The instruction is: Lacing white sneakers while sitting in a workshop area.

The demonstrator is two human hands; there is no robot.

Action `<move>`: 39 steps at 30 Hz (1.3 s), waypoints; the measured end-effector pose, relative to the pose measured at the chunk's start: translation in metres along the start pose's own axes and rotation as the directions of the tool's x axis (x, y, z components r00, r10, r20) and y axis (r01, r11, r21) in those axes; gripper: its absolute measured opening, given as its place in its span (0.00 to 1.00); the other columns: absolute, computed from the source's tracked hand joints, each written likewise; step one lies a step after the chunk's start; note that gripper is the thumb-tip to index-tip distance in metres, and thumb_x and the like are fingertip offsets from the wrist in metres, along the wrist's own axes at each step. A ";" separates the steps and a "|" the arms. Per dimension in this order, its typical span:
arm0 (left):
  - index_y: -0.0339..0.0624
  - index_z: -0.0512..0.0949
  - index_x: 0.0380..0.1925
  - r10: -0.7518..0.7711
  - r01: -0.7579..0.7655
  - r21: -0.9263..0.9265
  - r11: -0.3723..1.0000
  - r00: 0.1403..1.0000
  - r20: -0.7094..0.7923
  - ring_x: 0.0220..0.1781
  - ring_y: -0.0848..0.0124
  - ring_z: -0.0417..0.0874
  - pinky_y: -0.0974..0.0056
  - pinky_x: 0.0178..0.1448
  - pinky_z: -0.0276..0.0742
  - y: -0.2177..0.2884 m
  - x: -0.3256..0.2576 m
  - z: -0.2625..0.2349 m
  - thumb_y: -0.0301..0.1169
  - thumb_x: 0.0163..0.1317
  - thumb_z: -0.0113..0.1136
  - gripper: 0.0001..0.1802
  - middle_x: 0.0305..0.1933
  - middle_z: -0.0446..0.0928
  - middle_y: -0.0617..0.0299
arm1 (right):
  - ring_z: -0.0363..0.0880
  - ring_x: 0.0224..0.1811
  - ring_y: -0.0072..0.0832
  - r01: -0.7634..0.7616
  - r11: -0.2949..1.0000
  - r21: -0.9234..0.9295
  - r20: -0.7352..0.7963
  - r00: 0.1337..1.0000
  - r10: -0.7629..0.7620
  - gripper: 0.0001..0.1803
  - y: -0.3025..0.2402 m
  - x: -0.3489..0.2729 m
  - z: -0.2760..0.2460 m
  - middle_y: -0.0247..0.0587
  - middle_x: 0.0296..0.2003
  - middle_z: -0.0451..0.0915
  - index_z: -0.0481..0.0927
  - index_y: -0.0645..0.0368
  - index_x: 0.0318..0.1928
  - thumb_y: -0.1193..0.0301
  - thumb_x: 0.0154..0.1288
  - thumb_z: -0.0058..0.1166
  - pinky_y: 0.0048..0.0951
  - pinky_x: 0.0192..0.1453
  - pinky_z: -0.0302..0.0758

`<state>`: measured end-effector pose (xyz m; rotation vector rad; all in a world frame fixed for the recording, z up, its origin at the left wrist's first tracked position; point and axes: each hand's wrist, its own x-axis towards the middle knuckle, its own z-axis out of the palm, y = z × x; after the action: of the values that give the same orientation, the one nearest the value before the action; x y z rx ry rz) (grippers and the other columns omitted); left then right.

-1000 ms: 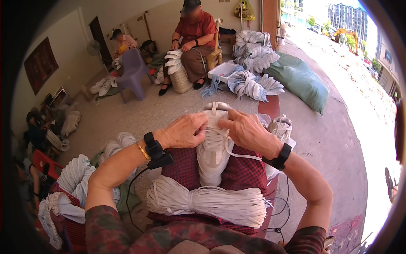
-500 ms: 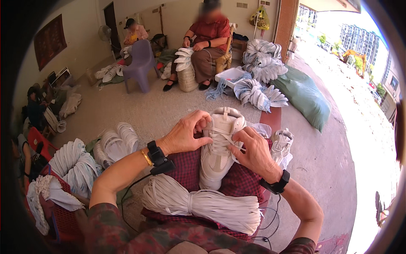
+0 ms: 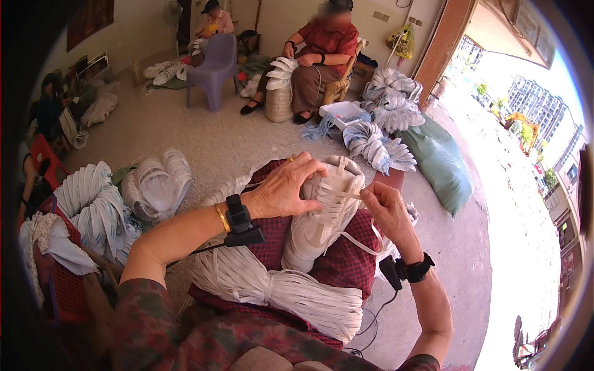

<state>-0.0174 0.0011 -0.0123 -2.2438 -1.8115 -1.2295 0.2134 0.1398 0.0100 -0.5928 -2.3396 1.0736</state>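
The left hand (image 3: 286,188) lies curled over the top of a white lace-up shoe upper (image 3: 325,213), fingers bent down onto its lacing and pinning it against the lap; the right hand (image 3: 385,210), just to the right of the shoe upper, has thumb and forefinger pinched shut on a flat white lace (image 3: 346,196) drawn taut across the eyelet rows. The shoe upper rests toe-down on a red checked cloth (image 3: 346,266) spread over the knees. To lace it well, I judge the holding hand should keep the eyelet rows pressed flat and steady while the other pulls the lace evenly and untwisted, so each crossing sits flat. Directly below the shoe upper, toward the body, a thick tied bundle of loose white laces (image 3: 278,290) lies across the lap. Well to the left of the shoe upper a red plastic crate (image 3: 59,287) holds pale cloth or uppers draped over its rim, with stacks of white shoe parts (image 3: 154,185) beside it. Beyond and to the right of the shoe upper a large green sack (image 3: 440,164) lies stuffed full, its contents hidden, and a small white tub (image 3: 341,111) sits near a seated person in a red shirt (image 3: 325,52); what it holds I cannot tell.
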 end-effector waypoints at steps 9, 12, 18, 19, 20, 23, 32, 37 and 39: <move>0.47 0.73 0.50 0.047 -0.049 -0.065 0.997 0.998 -0.039 0.41 0.62 0.82 0.60 0.43 0.82 -0.021 -0.009 -0.011 0.24 0.55 0.71 0.23 0.42 0.72 0.58 | 0.80 0.26 0.41 0.330 0.700 -0.633 0.000 0.905 -0.426 0.10 -0.010 -0.021 -0.012 0.42 0.29 0.77 0.74 0.57 0.43 0.72 0.65 0.61 0.39 0.31 0.75; 0.46 0.74 0.48 0.308 -0.293 0.242 0.925 0.951 -0.024 0.32 0.61 0.83 0.60 0.35 0.82 -0.044 -0.017 -0.018 0.24 0.59 0.68 0.18 0.37 0.75 0.59 | 0.82 0.30 0.43 0.375 0.630 -0.680 0.066 0.887 -0.456 0.08 0.000 -0.032 -0.039 0.40 0.34 0.79 0.75 0.55 0.44 0.72 0.67 0.59 0.41 0.35 0.79; 0.44 0.79 0.45 0.377 -0.350 0.519 0.780 0.924 0.056 0.30 0.60 0.84 0.60 0.32 0.82 -0.081 -0.021 -0.075 0.29 0.65 0.64 0.09 0.34 0.77 0.59 | 0.81 0.32 0.41 0.336 0.491 -0.804 0.130 0.905 -0.406 0.07 0.018 -0.050 -0.105 0.40 0.32 0.77 0.77 0.56 0.43 0.74 0.66 0.58 0.39 0.35 0.78; 0.44 0.79 0.46 0.345 -0.315 0.561 0.766 0.937 0.054 0.30 0.60 0.84 0.59 0.32 0.82 -0.086 -0.024 -0.088 0.29 0.66 0.63 0.10 0.34 0.77 0.59 | 0.81 0.32 0.40 0.314 0.472 -0.824 0.125 0.913 -0.390 0.06 0.022 -0.052 -0.115 0.40 0.32 0.77 0.77 0.56 0.42 0.74 0.66 0.58 0.39 0.35 0.78; 0.43 0.79 0.46 0.333 -0.290 0.572 0.767 0.942 0.030 0.30 0.58 0.83 0.58 0.33 0.81 -0.089 -0.027 -0.102 0.28 0.65 0.64 0.10 0.34 0.76 0.58 | 0.81 0.32 0.40 0.287 0.449 -0.846 0.116 0.922 -0.370 0.06 0.023 -0.056 -0.125 0.40 0.32 0.77 0.76 0.57 0.42 0.74 0.66 0.58 0.39 0.35 0.78; 0.43 0.80 0.47 0.271 -0.190 0.606 0.773 0.962 -0.044 0.32 0.54 0.82 0.55 0.35 0.79 -0.096 -0.045 -0.153 0.25 0.65 0.63 0.10 0.34 0.75 0.56 | 0.83 0.33 0.42 0.173 0.415 -0.893 0.013 0.932 -0.362 0.04 0.020 -0.068 -0.155 0.43 0.32 0.79 0.76 0.57 0.42 0.74 0.69 0.57 0.39 0.35 0.78; 0.35 0.79 0.49 0.183 0.095 0.808 0.581 0.952 -0.244 0.48 0.45 0.83 0.52 0.50 0.80 -0.143 -0.110 -0.279 0.25 0.73 0.56 0.09 0.46 0.82 0.47 | 0.82 0.39 0.36 -0.250 0.297 -0.922 -0.349 0.869 -0.351 0.04 0.013 -0.122 -0.239 0.38 0.37 0.82 0.80 0.56 0.44 0.73 0.73 0.53 0.37 0.40 0.81; 0.35 0.78 0.54 -0.026 0.338 0.790 0.511 0.925 -0.379 0.53 0.47 0.81 0.50 0.55 0.77 -0.180 -0.164 -0.327 0.27 0.76 0.52 0.12 0.52 0.79 0.48 | 0.75 0.48 0.34 -0.466 0.235 -0.853 -0.513 0.663 -0.546 0.05 0.008 -0.136 -0.237 0.36 0.43 0.77 0.86 0.53 0.43 0.72 0.68 0.61 0.35 0.42 0.79; 0.35 0.79 0.53 0.017 0.315 0.810 0.494 0.928 -0.371 0.53 0.50 0.81 0.51 0.53 0.78 -0.175 -0.164 -0.313 0.26 0.75 0.53 0.12 0.51 0.79 0.49 | 0.79 0.43 0.31 -0.420 0.390 -0.819 -0.567 0.491 -0.661 0.07 -0.001 -0.145 -0.221 0.36 0.40 0.79 0.87 0.52 0.45 0.76 0.69 0.60 0.31 0.36 0.79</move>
<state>-0.3410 -0.2195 0.0338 -1.2256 -1.8716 -0.4177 0.4586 0.1829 0.0993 -0.9607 -1.6534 -0.8043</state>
